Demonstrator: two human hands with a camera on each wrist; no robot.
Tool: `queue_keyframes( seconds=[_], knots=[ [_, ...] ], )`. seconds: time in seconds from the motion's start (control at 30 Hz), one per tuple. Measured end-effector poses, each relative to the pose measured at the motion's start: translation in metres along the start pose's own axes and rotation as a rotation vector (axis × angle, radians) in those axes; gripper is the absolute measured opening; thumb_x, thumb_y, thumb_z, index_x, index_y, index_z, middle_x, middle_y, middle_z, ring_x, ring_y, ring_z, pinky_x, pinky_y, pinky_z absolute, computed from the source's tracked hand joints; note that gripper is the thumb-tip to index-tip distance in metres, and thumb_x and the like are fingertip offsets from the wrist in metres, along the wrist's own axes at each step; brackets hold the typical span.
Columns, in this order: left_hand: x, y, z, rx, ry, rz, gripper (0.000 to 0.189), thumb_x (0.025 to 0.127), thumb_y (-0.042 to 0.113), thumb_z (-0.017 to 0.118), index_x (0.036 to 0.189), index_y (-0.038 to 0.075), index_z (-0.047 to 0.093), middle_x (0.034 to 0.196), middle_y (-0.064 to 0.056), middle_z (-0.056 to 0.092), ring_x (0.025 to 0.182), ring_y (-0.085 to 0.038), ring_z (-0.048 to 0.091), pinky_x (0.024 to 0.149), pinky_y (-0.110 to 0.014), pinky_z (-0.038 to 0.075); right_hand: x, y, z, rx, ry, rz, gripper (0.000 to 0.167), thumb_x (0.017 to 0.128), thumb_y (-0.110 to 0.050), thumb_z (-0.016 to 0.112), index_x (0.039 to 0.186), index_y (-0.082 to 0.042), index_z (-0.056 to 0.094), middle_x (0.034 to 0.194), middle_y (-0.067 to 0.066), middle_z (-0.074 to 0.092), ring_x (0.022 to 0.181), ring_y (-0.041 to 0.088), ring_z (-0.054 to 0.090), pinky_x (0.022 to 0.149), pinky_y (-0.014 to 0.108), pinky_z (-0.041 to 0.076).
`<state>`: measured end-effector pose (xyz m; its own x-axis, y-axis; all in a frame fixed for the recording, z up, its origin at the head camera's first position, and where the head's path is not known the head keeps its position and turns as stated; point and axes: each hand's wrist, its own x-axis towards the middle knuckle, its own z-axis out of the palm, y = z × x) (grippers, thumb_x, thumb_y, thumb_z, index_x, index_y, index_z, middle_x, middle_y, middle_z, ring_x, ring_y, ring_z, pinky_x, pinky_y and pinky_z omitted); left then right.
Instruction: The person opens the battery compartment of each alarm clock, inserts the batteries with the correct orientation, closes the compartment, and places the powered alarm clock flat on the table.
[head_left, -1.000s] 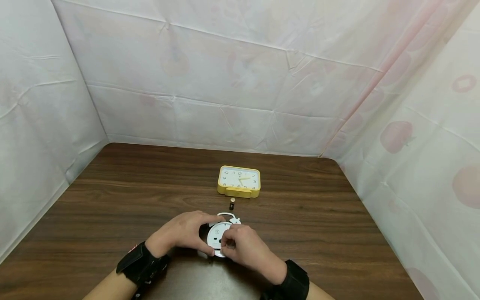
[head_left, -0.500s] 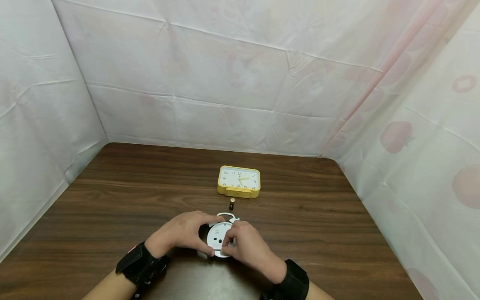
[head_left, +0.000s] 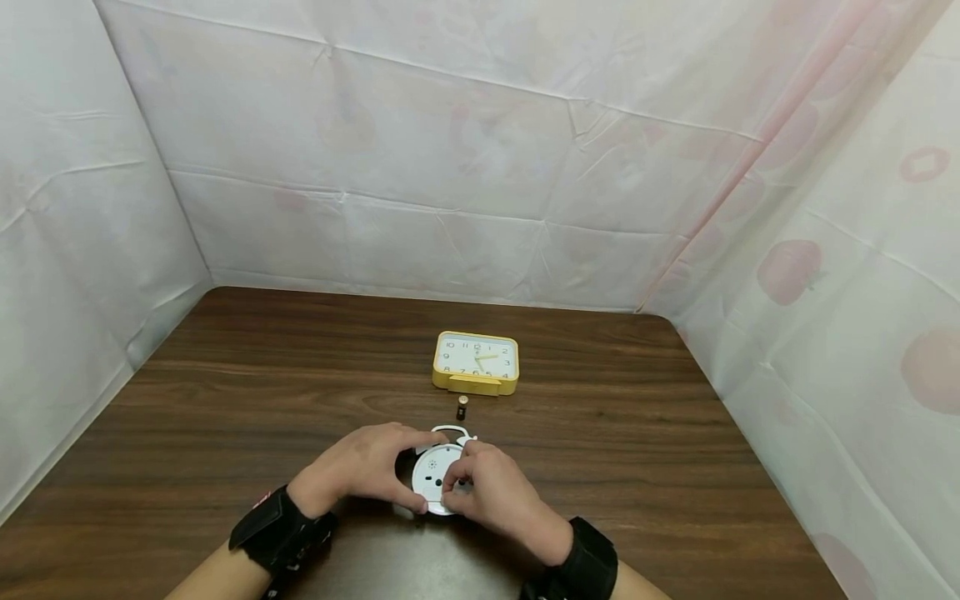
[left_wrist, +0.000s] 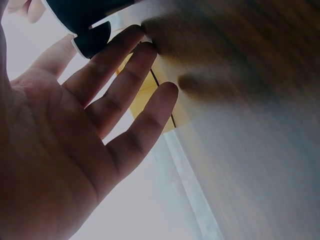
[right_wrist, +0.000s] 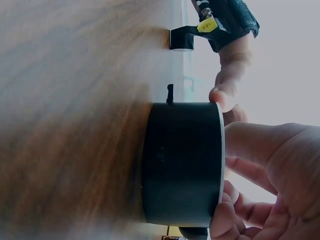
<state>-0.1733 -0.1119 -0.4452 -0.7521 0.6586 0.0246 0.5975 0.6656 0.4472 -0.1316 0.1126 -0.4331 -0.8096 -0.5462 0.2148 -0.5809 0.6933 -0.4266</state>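
Observation:
A round twin-bell alarm clock (head_left: 429,468) lies face down on the table, its white back up. Its black side wall (right_wrist: 182,165) fills the middle of the right wrist view. My left hand (head_left: 375,462) holds it from the left, thumb at the near rim and index finger by the bell end. The other left fingers stretch out below, as the left wrist view shows. My right hand (head_left: 491,487) bends over the back's right part, thumb low on the back near a thin line, other fingers curled at the far-right rim. The right fingers hide that part of the back.
A small battery (head_left: 462,408) stands just beyond the bells. Behind it lies a yellow rectangular clock (head_left: 476,360), dial up. Pale patterned cloth (head_left: 450,150) encloses the dark wooden table (head_left: 300,358) at the back and sides.
A dark slit low on the clock's back has narrowed to a thin line. My right fingers have shifted slightly; my left hand keeps its hold. The battery and yellow clock stay put.

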Motion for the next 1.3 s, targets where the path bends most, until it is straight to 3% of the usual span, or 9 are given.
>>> queue_keyframes(
  seconds=[0.53, 0.97, 1.3],
  knots=[
    [0.005, -0.001, -0.004, -0.084, -0.041, 0.023, 0.083, 0.063, 0.067, 0.075, 0.135, 0.029, 0.056, 0.105, 0.019, 0.065, 0.084, -0.001, 0.055, 0.072, -0.021, 0.045, 0.001, 0.000, 0.002, 0.022, 0.001, 0.028, 0.006, 0.072, -0.016, 0.077, 0.073, -0.022, 0.073, 0.072, -0.003, 0.053, 0.059, -0.002, 0.039, 0.055, 0.011, 0.033],
    [0.003, -0.001, -0.004, -0.052, -0.028, 0.035, 0.082, 0.063, 0.066, 0.076, 0.134, 0.029, 0.057, 0.110, 0.018, 0.066, 0.088, 0.000, 0.057, 0.076, -0.024, 0.047, 0.001, -0.006, 0.000, 0.006, 0.013, 0.059, 0.008, 0.069, -0.015, 0.079, 0.069, -0.022, 0.075, 0.071, -0.006, 0.051, 0.059, -0.002, 0.041, 0.056, 0.011, 0.034],
    [0.002, 0.000, -0.004, -0.040, -0.016, 0.042, 0.081, 0.063, 0.065, 0.077, 0.134, 0.032, 0.057, 0.106, 0.020, 0.066, 0.087, 0.000, 0.057, 0.075, -0.024, 0.047, 0.001, -0.017, 0.000, -0.116, 0.046, 0.111, 0.007, 0.067, -0.019, 0.077, 0.066, -0.025, 0.074, 0.072, -0.010, 0.049, 0.060, 0.001, 0.045, 0.055, 0.017, 0.038]
  ],
)
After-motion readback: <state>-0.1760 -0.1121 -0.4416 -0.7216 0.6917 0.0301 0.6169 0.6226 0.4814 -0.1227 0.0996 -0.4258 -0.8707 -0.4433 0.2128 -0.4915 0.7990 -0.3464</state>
